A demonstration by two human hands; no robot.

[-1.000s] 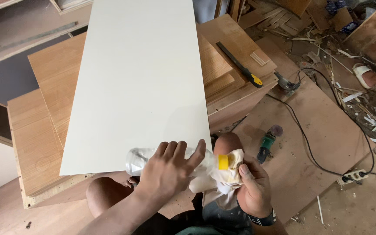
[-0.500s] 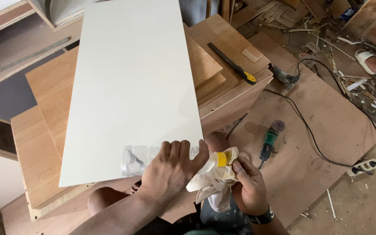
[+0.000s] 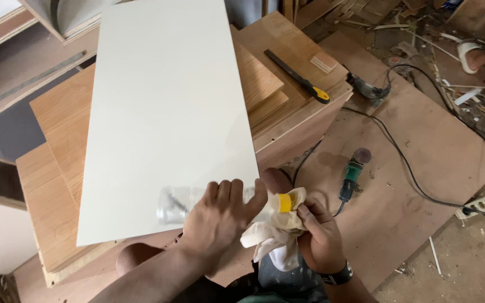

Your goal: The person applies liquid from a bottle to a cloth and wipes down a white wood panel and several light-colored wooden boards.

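Hands: both low in frame, near edge of white panel (image 3: 169, 118).
Left hand (image 3: 220, 216): wrapped over clear plastic bottle (image 3: 178, 202), fingers closed on it, pinning it on its side against the panel.
Right hand (image 3: 321, 235): closed on a pale cloth (image 3: 270, 235), fingertips at the bottle's yellow cap (image 3: 285, 202); cannot tell if cap is gripped or just touched.
Bottle: lying across the panel's near edge, base to the left, cap end to the right, just past the panel corner.
Cloth: bunched under the cap end, hanging below the right hand.
Panel: flat on a stack of wood boards (image 3: 57, 168) that serves as the surface.
File (image 3: 296, 76): black blade, yellow handle, on the boards to the right of the panel, well apart from the hands.
Green grinder (image 3: 352, 174): on the plywood floor sheet, near the right hand, cord trailing.
Second power tool (image 3: 369, 90): farther back on the floor.
Power strip (image 3: 478, 206): far right, cords plugged in.
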